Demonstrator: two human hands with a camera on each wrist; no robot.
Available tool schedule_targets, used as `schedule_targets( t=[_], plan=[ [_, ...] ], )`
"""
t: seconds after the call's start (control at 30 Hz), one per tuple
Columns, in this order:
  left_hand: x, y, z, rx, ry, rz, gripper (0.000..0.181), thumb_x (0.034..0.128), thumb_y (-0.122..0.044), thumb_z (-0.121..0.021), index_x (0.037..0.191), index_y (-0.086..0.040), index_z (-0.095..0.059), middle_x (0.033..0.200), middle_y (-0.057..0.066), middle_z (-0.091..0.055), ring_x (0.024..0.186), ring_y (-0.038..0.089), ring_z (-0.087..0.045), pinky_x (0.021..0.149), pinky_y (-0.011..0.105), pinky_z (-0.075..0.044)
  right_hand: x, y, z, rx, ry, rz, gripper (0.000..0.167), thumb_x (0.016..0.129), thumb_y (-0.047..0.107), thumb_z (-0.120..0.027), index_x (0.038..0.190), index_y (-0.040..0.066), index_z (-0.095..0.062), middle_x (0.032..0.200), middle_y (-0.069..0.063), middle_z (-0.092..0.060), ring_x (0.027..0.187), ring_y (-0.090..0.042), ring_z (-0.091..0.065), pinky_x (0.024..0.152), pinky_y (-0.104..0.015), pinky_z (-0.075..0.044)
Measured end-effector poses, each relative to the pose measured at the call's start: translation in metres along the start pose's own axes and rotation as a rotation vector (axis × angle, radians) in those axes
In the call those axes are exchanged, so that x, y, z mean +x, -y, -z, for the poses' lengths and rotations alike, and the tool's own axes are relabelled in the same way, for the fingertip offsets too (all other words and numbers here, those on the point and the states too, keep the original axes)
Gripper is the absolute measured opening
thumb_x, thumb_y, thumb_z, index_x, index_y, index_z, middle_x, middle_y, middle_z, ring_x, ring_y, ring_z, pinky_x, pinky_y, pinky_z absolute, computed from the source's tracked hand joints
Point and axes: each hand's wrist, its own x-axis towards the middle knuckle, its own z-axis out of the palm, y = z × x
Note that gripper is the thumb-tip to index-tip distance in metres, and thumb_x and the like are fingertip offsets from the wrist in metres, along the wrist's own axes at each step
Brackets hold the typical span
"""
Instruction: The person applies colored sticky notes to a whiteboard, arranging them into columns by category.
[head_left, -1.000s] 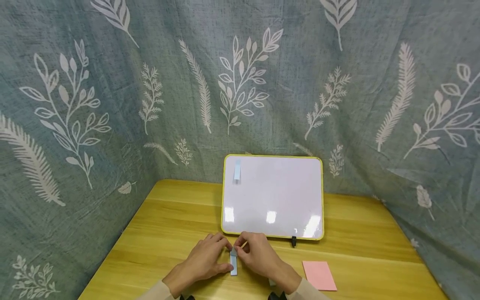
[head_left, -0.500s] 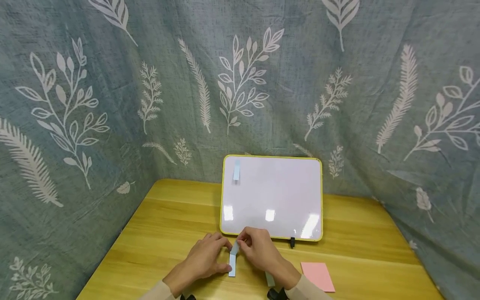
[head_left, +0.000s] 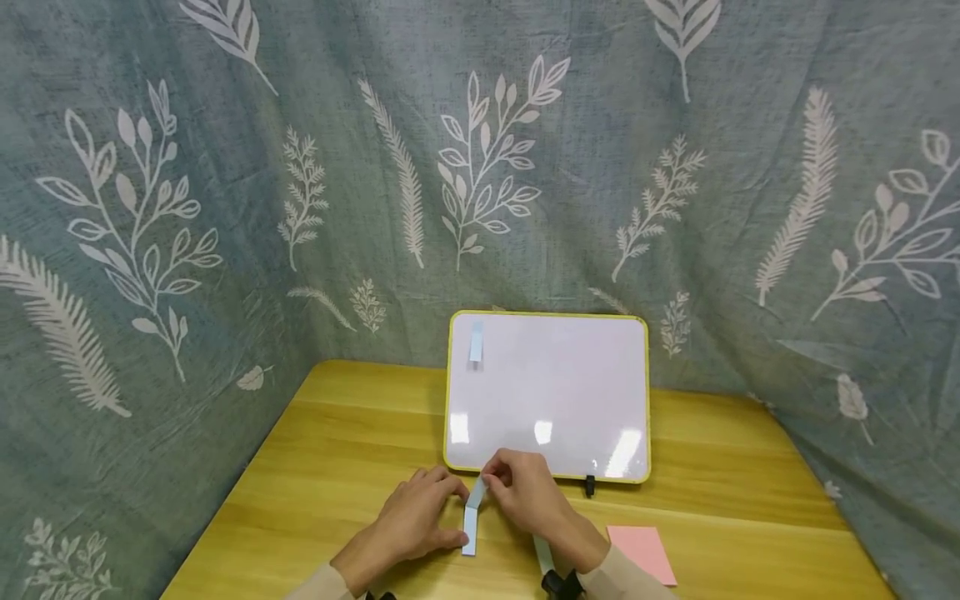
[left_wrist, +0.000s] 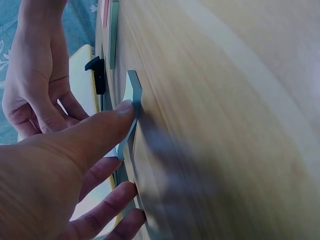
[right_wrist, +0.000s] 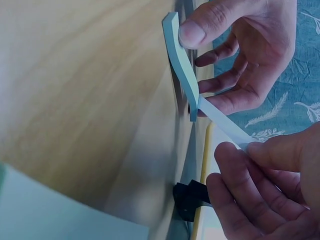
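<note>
A narrow light-blue sticky note pad [head_left: 470, 533] lies on the table in front of the whiteboard. My left hand [head_left: 416, 521] holds it by its two ends, thumb on the near end and index finger at the far one. The pad [right_wrist: 182, 60] looks slightly bowed in the right wrist view. From its far end rises a single sheet, the top sticky note [head_left: 477, 492], still joined to the pad there. My right hand [head_left: 525, 492] pinches the free end of this sheet [right_wrist: 227, 122] between thumb and index finger.
A yellow-framed whiteboard [head_left: 547, 392] leans at the back, with one blue sticky note [head_left: 476, 343] at its upper left. A black clip [head_left: 590, 486] sits at its lower edge. Right of the hands are a pale green pad [head_left: 543, 557], partly under the forearm, and a pink pad [head_left: 642, 554].
My right hand has moved up and away from the pad, lifting the top sticky note further. The left hand keeps its place on the pad.
</note>
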Motion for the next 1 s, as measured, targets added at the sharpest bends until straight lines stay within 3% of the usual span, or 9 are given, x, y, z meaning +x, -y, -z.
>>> schedule_targets(
  t=[0.4,0.77,0.87,1.0],
  plan=[
    [0.001,0.0,0.001,-0.007,0.007,-0.005,0.053,0.0849,-0.042,-0.107,0.127,-0.026,-0.079,0.127,-0.006,-0.074,0.111,0.017,-0.063,0.086,0.038,-0.055,0.001,0.004,0.005,-0.028,-0.045,-0.017,0.008,0.106,0.002,-0.083,0.102,0.01,-0.083,0.096,-0.001,-0.084,0.083,-0.006,-0.078,0.076,-0.021,-0.064],
    [0.001,0.0,0.002,0.017,-0.008,-0.019,0.05,0.0847,-0.044,-0.107,0.125,-0.025,-0.084,0.125,-0.006,-0.073,0.111,0.017,-0.063,0.088,0.039,-0.056,0.005,0.015,0.02,0.058,-0.166,-0.059,0.011,0.107,0.005,-0.082,0.104,0.016,-0.081,0.094,0.002,-0.084,0.082,-0.005,-0.078,0.076,-0.021,-0.065],
    [0.0,0.0,0.0,0.029,-0.01,-0.019,0.05,0.0845,-0.044,-0.107,0.125,-0.025,-0.086,0.126,-0.007,-0.074,0.111,0.017,-0.063,0.089,0.04,-0.057,0.007,0.018,0.023,0.069,-0.225,-0.04,0.014,0.105,0.007,-0.085,0.102,0.02,-0.082,0.094,0.004,-0.086,0.085,-0.007,-0.081,0.074,-0.02,-0.065],
    [0.001,0.0,0.0,0.039,-0.02,-0.025,0.049,0.0842,-0.045,-0.107,0.124,-0.025,-0.087,0.125,-0.007,-0.074,0.111,0.018,-0.065,0.088,0.039,-0.058,0.011,0.022,0.028,0.12,-0.28,0.053,0.013,0.105,0.002,-0.085,0.105,0.015,-0.083,0.096,-0.003,-0.089,0.082,-0.015,-0.086,0.071,-0.021,-0.067]
  ],
)
